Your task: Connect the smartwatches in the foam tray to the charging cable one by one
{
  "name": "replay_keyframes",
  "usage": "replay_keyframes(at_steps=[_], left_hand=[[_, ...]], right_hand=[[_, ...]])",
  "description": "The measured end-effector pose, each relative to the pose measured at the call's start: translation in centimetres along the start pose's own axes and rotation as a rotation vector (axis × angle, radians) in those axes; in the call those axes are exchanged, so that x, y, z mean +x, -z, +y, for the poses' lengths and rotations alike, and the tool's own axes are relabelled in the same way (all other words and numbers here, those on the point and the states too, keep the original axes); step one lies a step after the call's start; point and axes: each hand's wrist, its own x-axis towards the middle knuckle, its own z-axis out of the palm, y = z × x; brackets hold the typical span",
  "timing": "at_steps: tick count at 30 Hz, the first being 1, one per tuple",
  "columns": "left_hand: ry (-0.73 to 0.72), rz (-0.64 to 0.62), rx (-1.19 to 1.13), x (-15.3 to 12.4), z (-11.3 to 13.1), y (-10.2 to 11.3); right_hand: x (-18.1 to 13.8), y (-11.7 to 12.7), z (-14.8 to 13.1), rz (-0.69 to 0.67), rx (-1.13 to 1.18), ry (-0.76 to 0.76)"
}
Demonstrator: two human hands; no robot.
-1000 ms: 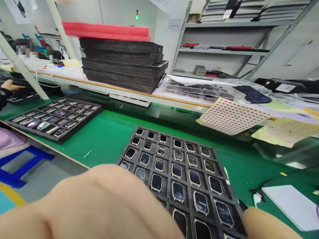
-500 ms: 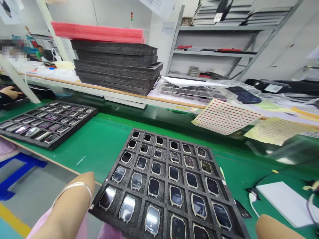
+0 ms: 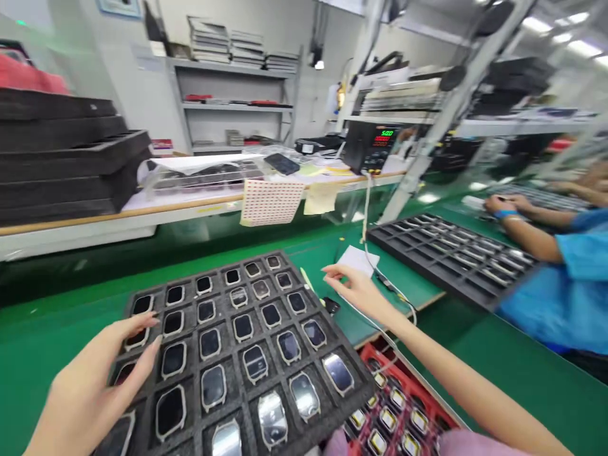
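A black foam tray [image 3: 190, 364] holds rows of square watch cases [image 3: 210, 342] with dark glass faces, one to a compartment. My left hand [image 3: 90, 370] hovers over the tray's left columns, thumb and fingers apart around a watch case, and I see nothing gripped. Beyond the tray's right edge, my right hand [image 3: 356, 291] is raised with bent fingers that look apart and nothing visible in them. It is nearest to a white pad [image 3: 358, 260] and a white cable [image 3: 365, 310]. A small black object [image 3: 331, 305] lies below that hand.
Below right is a red tray [image 3: 422, 396] of small watch parts. Another black tray [image 3: 446, 269] stands right, near a co-worker in a blue sleeve [image 3: 579, 240]. A shelf edge [image 3: 204, 212] crosses behind, bearing stacked black foam trays [image 3: 57, 161] and a power supply [image 3: 368, 145].
The view has swung right, bringing the power supply, red tray and co-worker into sight. Both my hands now show; earlier only forearm parts did. The left tray of watches is out of view.
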Motion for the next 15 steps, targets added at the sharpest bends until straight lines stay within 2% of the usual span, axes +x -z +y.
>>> replay_keyframes(at_steps=[3, 7, 12, 15], left_hand=[[-0.087, -0.182, -0.024, 2.8, -0.9, -2.5], [-0.137, -0.280, -0.079, 5.3, -2.1, -5.0], [-0.170, -0.403, -0.164, 5.9, -2.3, -8.1], [-0.149, -0.446, -0.247, 5.1, -2.3, -9.5]], right_hand=[[-1.6, -1.2, 2.5, -0.109, -0.122, -0.033], [-3.0, -3.0, 3.7, -0.217, -0.241, -0.037], [-2.3, -4.2, 4.6, -0.185, -0.333, -0.113], [-1.4, -3.6, 5.6, -0.125, -0.332, -0.141]])
